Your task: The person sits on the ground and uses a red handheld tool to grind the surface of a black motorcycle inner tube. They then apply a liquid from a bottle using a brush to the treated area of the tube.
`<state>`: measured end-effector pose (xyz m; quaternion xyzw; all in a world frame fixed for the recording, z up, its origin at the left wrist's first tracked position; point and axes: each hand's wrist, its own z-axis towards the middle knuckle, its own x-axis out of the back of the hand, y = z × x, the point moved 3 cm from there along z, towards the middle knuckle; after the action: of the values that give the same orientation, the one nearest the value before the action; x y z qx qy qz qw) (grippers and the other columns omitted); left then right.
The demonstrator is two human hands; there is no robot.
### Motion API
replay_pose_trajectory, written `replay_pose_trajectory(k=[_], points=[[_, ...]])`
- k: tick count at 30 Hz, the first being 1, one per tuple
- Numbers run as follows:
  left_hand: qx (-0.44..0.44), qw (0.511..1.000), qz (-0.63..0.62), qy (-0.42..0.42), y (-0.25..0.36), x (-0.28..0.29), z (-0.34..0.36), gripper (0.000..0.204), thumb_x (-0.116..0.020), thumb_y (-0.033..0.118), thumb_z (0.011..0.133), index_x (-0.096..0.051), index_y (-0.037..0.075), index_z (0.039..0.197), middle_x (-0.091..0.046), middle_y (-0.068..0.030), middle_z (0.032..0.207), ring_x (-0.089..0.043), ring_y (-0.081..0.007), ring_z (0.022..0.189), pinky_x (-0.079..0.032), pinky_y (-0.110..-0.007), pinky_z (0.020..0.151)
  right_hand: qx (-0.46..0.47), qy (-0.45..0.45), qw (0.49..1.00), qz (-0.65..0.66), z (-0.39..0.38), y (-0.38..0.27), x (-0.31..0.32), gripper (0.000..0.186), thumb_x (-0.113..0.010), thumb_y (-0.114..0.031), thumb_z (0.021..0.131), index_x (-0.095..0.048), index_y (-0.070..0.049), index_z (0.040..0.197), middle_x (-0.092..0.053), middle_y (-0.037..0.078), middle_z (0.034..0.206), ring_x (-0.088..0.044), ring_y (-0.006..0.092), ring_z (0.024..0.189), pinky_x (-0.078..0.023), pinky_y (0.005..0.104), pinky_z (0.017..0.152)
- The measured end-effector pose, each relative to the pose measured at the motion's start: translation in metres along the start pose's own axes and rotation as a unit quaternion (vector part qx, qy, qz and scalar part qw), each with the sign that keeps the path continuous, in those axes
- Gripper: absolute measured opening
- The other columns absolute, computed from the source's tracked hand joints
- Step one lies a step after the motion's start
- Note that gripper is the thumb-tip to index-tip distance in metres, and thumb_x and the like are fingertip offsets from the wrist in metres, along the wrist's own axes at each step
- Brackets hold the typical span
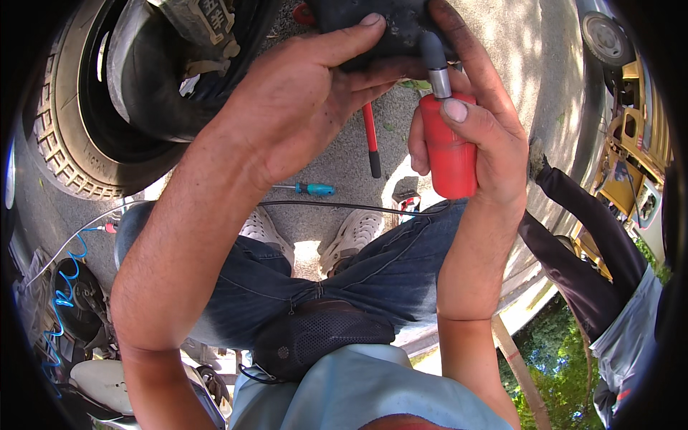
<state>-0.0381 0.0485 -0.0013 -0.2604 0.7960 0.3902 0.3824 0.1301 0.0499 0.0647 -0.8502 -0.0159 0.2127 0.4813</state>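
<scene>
At the top of the view, my left hand (308, 93) grips a black, soft-looking part (403, 20), thumb on top and fingers underneath. Part of it is cut off by the frame edge. My right hand (498, 132) is wrapped round a red cylindrical tool (451, 154) with a metal collar and a dark rounded head. That head lies against the black part, while my right index finger reaches up along its edge. Underneath my hands, a red bar with a black end (370, 140) lies on the ground, and a teal-handled screwdriver (315, 189) is closer to my feet.
A large tyre (79, 129) and vehicle parts stand at the left. A thin black hose (322, 203) crosses over my legs. Blue coiled tubing (63, 292) hangs at lower left. Another person's dark-trousered legs (573, 265) are on the right, near a small wheel (606, 37).
</scene>
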Motion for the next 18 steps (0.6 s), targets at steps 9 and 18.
replay_pose_trajectory(k=[9, 18], points=[[0.006, 1.000, -0.004, -0.011, 0.000, -0.001, 0.000, 0.042, -0.050, 0.030, 0.111, -0.055, 0.001, 0.141, -0.069, -0.0163, 0.128, -0.063, -0.0283, 0.128, -0.039, -0.044, 0.120, -0.013, -0.003, 0.995, 0.101, -0.001, 0.003, 0.008, 0.092, -0.066, -0.010, 0.086, -0.019, 0.000, 0.165, -0.061, 0.030, 0.129, -0.067, 0.0276, 0.061, -0.053, 0.0351, 0.054], [-0.017, 0.999, 0.017, 0.037, -0.002, -0.004, 0.000, 0.040, -0.053, 0.028, 0.110, -0.058, 0.002, 0.139, -0.067, -0.0146, 0.132, -0.064, -0.0280, 0.126, -0.042, -0.043, 0.116, 0.054, 0.014, 0.998, -0.038, -0.003, 0.007, -0.005, 0.089, -0.061, -0.001, 0.091, -0.013, 0.001, 0.166, -0.059, 0.023, 0.135, -0.068, 0.0195, 0.085, -0.054, 0.0285, 0.072]])
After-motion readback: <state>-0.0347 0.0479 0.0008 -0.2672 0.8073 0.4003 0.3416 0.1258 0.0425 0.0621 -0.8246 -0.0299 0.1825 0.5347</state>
